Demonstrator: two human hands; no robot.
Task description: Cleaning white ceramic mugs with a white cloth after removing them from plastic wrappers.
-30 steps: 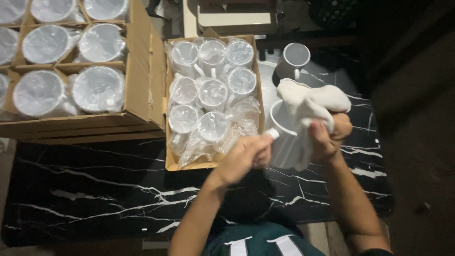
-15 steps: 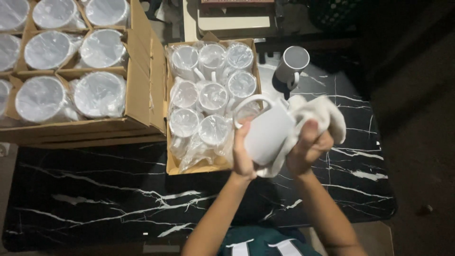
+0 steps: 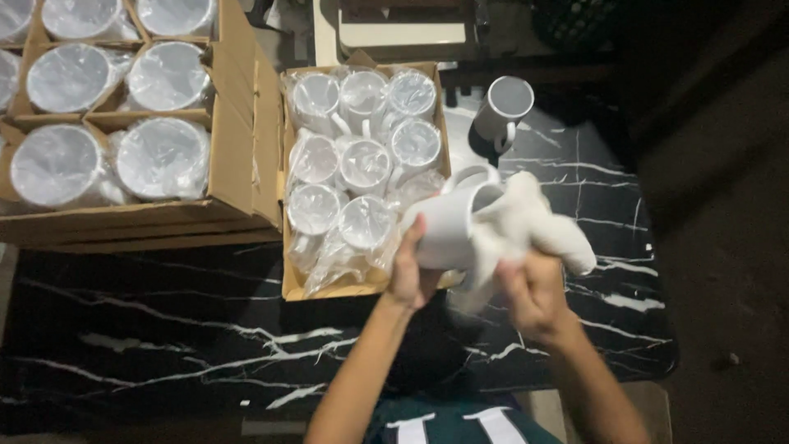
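Observation:
My left hand [image 3: 408,267] grips a white mug [image 3: 448,222] tilted on its side, mouth facing right. My right hand [image 3: 530,292] holds a white cloth [image 3: 526,226] bunched against the mug's rim and pushed into its opening. Both hands are raised over the front right part of a black marble-patterned table [image 3: 164,345], just right of an open cardboard box [image 3: 329,284] holding several white mugs wrapped in clear plastic [image 3: 362,164].
A loose white mug [image 3: 503,111] stands upright on the table behind my hands. A larger cardboard box [image 3: 234,164] with several plastic-wrapped mugs sits at the left. A pale crate or tray [image 3: 403,33] lies beyond the table. Dark floor lies to the right.
The mug went from upright at the right to tilted sideways in my left hand. The cloth shifted from draped over the mug's top to pressed into its mouth.

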